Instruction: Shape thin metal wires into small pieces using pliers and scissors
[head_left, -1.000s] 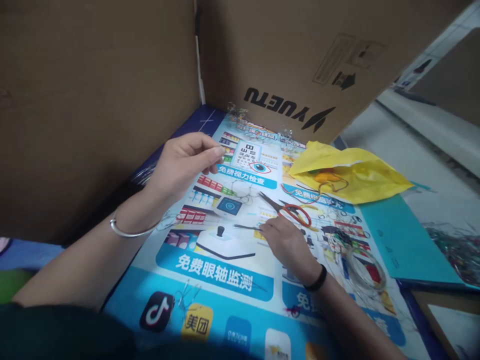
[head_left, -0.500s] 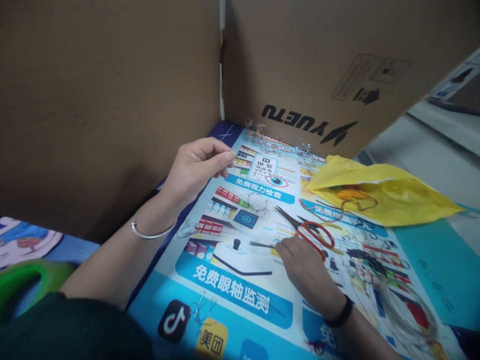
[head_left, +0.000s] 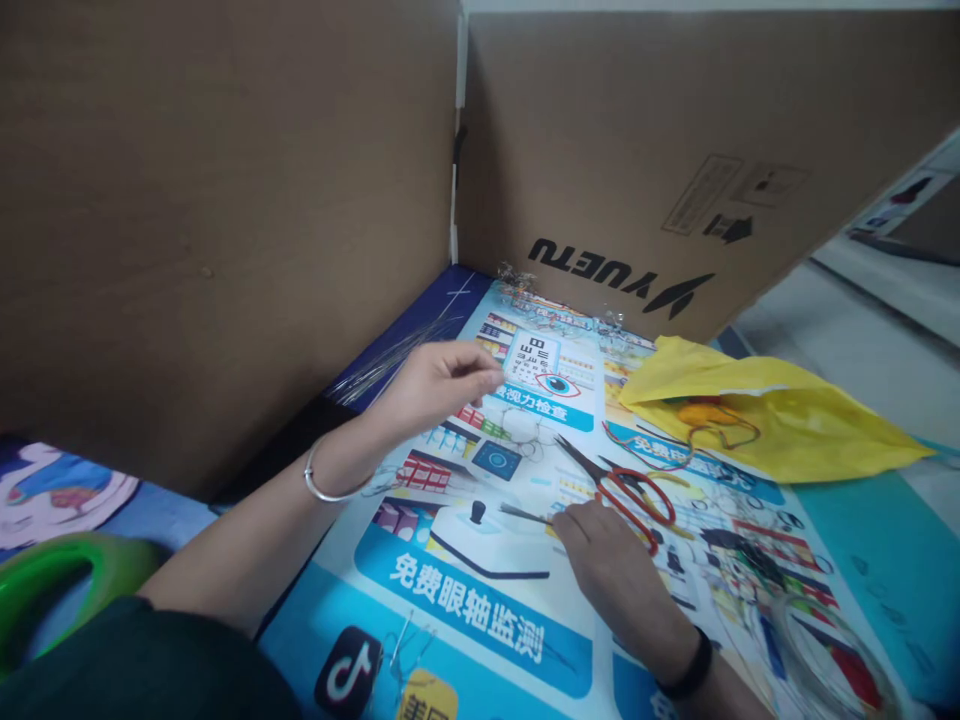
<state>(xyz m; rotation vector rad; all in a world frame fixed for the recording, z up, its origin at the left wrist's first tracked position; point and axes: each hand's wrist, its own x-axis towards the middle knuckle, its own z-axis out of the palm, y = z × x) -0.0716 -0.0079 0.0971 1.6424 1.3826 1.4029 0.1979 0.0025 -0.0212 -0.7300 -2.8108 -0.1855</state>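
Note:
My left hand [head_left: 444, 388] is above the printed poster, near the eye-chart picture, thumb and fingertips pinched together. Whatever lies between those fingertips is too fine to make out. In my right hand [head_left: 611, 562], low over the poster, is a thin grey metal tool with a narrow tip [head_left: 525, 514], pointing left; it looks like tweezers. Scissors [head_left: 636, 496] with orange-red handles lie just beyond the right hand, blades toward the upper left. Behind the left hand, a bundle of thin silver wires [head_left: 397, 357] rests on the dark blue surface.
Cardboard walls [head_left: 600, 130] stand at the back and left. On the right lies a yellow bag [head_left: 810, 440] with orange thread, above a coil of clear line [head_left: 832, 650]. Green tape [head_left: 105, 570] is at lower left. Small wire pieces [head_left: 517, 280] lie along the back.
My left hand has moved right and toward me, still pinched, and the silver wires behind it now show. My right hand stays in nearly the same place. The view has tilted up slightly.

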